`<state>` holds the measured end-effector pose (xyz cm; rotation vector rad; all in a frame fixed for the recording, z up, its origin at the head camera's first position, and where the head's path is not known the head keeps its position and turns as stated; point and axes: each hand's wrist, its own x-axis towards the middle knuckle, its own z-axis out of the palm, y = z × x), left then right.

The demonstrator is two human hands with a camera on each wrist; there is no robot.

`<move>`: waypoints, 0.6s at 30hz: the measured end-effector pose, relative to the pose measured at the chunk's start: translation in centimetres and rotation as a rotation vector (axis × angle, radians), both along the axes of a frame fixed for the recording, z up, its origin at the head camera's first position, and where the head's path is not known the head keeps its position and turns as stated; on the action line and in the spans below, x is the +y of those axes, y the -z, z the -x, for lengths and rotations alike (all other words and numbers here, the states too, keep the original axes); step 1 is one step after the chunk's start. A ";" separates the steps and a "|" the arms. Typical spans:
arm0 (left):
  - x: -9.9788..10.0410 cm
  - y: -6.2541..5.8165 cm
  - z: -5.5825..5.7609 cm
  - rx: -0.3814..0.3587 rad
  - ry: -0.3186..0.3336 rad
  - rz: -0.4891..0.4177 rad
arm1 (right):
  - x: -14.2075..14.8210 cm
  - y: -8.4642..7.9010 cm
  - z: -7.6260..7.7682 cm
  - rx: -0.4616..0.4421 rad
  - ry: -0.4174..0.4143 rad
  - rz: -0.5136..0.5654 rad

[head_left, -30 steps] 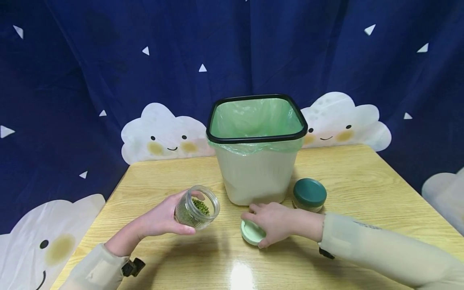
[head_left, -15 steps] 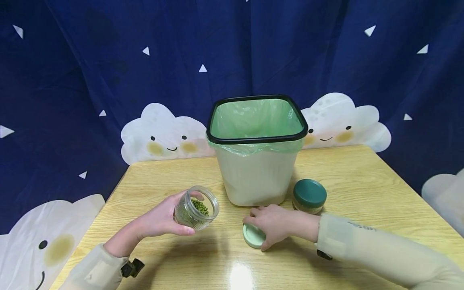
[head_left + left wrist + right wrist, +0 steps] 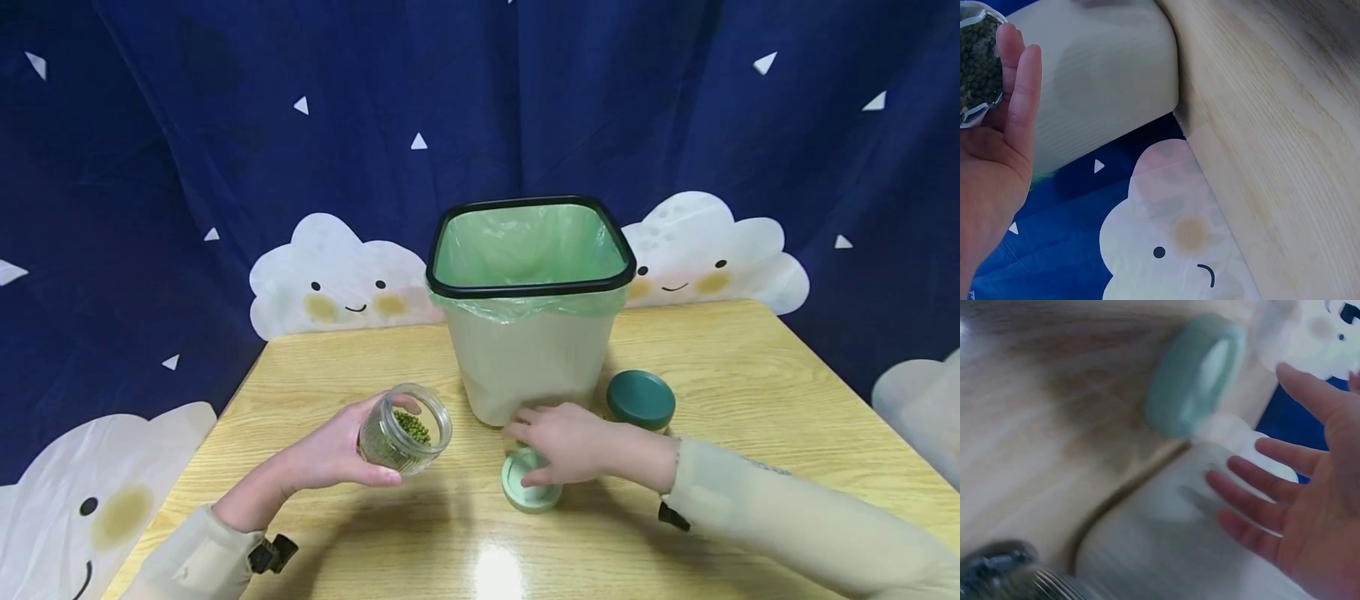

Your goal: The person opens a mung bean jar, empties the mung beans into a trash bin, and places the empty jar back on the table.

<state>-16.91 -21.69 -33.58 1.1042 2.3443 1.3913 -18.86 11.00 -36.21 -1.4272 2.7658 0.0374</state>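
Observation:
My left hand (image 3: 348,446) grips a clear glass jar (image 3: 386,446) of green beans, tilted with its mouth toward the right. The left wrist view shows the beans (image 3: 979,59) through the glass beside the fingers. A pale green round lid (image 3: 531,497) lies on the table, in front of the bin. My right hand (image 3: 573,442) hovers over the lid's far side. In the right wrist view its fingers are spread, holding nothing, with the lid (image 3: 1188,381) apart from them.
A pale bin (image 3: 532,358) with a black rim and green liner stands behind the hands. Right of it is a small jar with a dark green lid (image 3: 641,398), partly hidden by the right forearm. A dark blue curtain (image 3: 360,100) hangs behind the wooden table (image 3: 337,367).
My right hand has let go of the pale green lid and lifted slightly away from it. The lid has shifted a little nearer to me. My left hand and the jar stay almost still.

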 end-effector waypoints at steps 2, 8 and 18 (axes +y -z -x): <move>0.0 -0.1 0.0 0.007 -0.004 0.002 | 0.1 -1.0 -0.1 0.027 -0.031 0.052; -0.1 -0.4 0.0 0.024 -0.005 0.001 | 0.6 -5.4 -0.8 0.137 -0.164 0.249; -0.2 -1.5 0.0 0.061 -0.043 0.039 | 3.0 -12.3 -0.7 0.416 -0.377 0.600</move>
